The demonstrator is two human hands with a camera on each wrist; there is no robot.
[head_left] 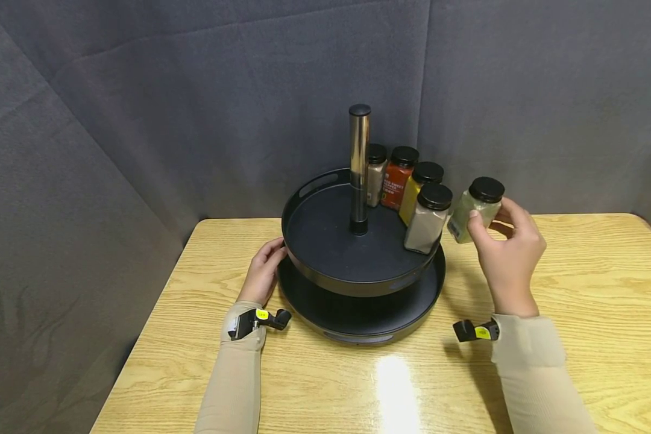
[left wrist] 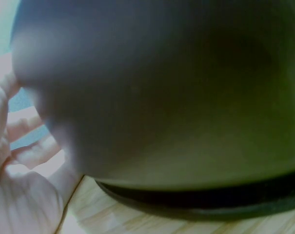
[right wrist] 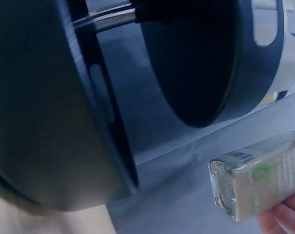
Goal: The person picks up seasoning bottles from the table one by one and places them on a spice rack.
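Observation:
My right hand pinches a square spice jar with pale green contents and a black lid, tilted and raised just right of a two-tier black turntable. In the right wrist view, the base and printed side of this jar show, with fingertips along one side. At the turntable's left edge, my left hand touches the rim; its fingers look mostly straight against the wall in the left wrist view. On the upper tier's right side stand a pale beige jar, a yellow jar, a red jar and another beige jar.
A metal post with a black cap rises from the middle of the upper tier. The lower tier juts out toward the front. Under it lies a wooden table; a grey cloth backdrop hangs behind and to the left.

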